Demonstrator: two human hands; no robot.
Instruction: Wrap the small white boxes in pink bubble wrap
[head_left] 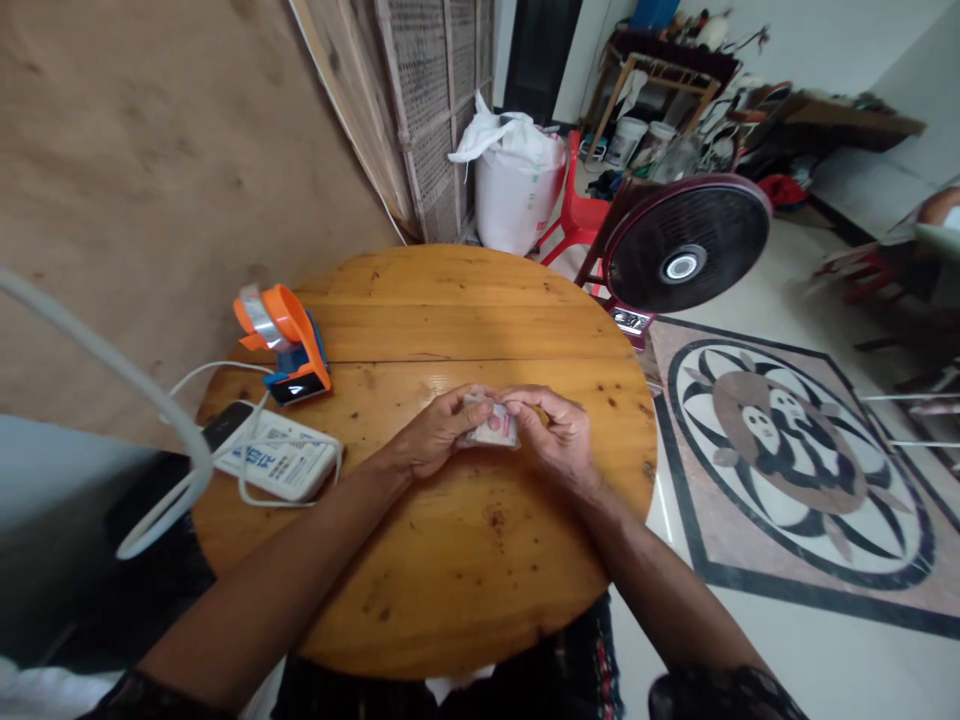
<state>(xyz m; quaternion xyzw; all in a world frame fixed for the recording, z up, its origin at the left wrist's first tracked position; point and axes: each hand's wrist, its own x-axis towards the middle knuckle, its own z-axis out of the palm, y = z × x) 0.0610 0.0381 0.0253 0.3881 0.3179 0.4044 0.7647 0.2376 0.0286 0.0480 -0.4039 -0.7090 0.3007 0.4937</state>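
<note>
We pinch the packet (pixel 496 430) at 2 sides, left hand (pixel 436 430) and right hand (pixel 559 435) closed on it, over the table (pixel 450 570). It looks light and soft; we'd grip its edges.

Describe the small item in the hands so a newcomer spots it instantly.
Find the round wooden table. Near its middle, the left hand and right hand meet at a small pale packet. Unlike the orange tape dispenser, it is held and shows a pinkish mark.
</note>
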